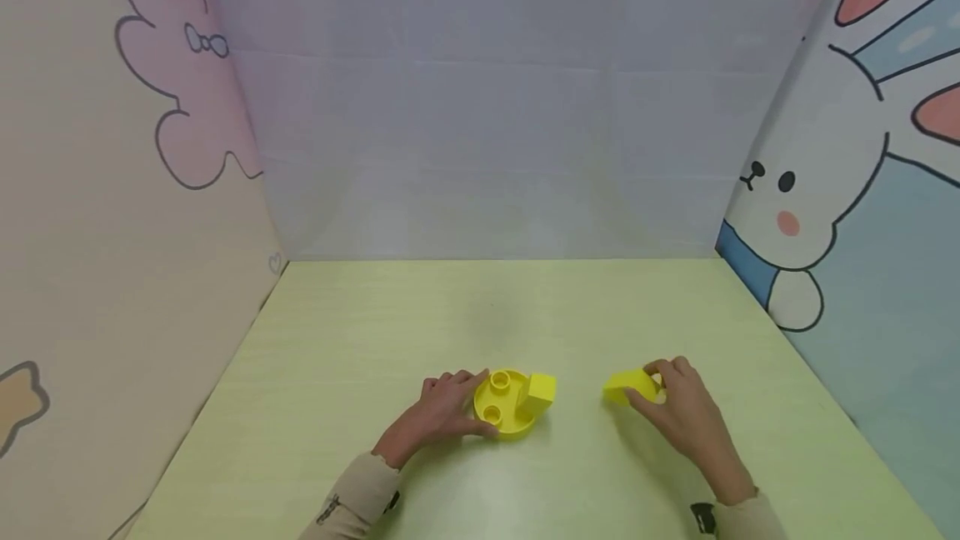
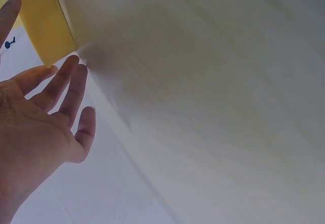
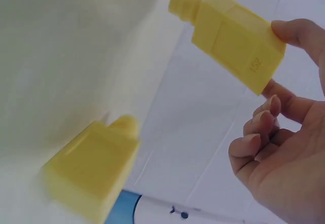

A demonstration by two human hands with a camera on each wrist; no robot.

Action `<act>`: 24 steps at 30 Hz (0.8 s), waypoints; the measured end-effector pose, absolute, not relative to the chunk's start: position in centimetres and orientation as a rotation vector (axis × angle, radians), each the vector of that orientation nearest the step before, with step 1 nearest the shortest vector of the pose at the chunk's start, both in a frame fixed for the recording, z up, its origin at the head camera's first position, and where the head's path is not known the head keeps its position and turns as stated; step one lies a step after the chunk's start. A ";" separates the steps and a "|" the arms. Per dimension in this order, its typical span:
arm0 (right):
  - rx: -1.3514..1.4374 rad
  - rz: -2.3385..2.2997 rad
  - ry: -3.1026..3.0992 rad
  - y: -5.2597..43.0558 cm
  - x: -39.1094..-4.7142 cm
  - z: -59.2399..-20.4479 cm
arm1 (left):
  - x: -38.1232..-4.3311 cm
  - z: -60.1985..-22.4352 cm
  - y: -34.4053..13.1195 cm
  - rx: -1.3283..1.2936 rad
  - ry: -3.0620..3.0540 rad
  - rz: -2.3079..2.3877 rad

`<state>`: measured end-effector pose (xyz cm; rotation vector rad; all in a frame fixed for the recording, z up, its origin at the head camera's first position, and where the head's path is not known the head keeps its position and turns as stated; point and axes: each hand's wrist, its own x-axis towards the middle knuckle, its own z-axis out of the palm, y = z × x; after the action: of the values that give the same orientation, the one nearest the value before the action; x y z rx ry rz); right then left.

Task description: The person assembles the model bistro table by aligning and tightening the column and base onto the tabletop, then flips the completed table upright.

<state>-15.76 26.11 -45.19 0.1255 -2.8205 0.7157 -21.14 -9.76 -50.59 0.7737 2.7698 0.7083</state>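
Observation:
A round yellow base (image 1: 510, 427) with raised ring sockets lies on the table. My left hand (image 1: 450, 411) holds it from the left, thumb at the near rim and index finger at the far rim. One squared yellow block (image 1: 542, 392) stands on the base's right side. In the left wrist view, the base's smooth side wall (image 2: 45, 26) shows between the thumb and fingers of my left hand (image 2: 45, 122). My right hand (image 1: 686, 411) pinches a yellow block (image 3: 238, 41) by its wide end. That block's ridged knob points away from my right hand (image 3: 284, 148).
Another knobbed yellow block (image 3: 91, 168) appears blurred at the lower left of the right wrist view. The pale table (image 1: 375, 315) meets a plain back wall (image 1: 487, 148). Side panels stand left and right, with a cartoon rabbit (image 1: 810, 190) on the right one.

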 end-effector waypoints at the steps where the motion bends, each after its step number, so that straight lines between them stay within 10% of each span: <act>1: 0.179 0.736 -2.788 25.7 -16.3 -45.0 | -21.1 -50.6 -9.8 0.772 2.769 0.707; 24: 0.933 1.059 -2.724 15.5 -23.5 -43.3 | -20.9 -50.2 -9.9 0.729 2.749 0.723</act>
<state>-23.46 15.48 -43.28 0.9327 -2.7239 1.0587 -20.90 -9.91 -50.17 0.7287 2.7493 0.7230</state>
